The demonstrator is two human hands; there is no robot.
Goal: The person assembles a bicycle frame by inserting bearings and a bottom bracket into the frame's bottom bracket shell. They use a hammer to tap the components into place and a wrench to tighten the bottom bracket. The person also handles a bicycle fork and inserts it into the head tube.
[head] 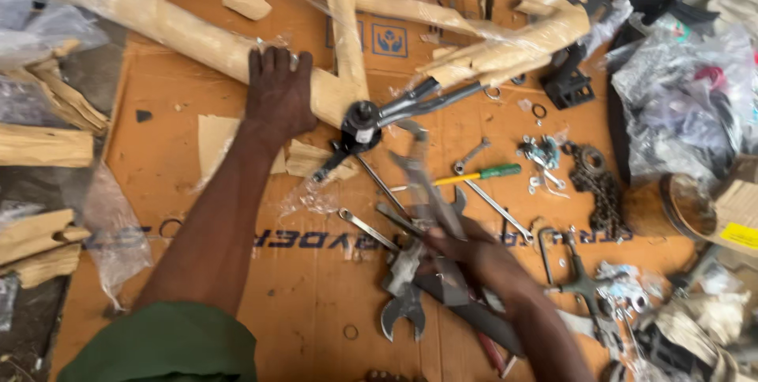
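Flattened cardboard [237, 271] covers the floor. My left hand [278, 96] presses flat, fingers spread, on the paper-wrapped bicycle frame [181, 31] at upper centre; my right hand [474, 252] grips blurred pliers [422, 181] at lower centre. I'd steady the frame firmly.

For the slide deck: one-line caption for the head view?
Left hand steadies a paper-wrapped bicycle frame on cardboard while the right hand lifts large pliers from scattered wrenches.
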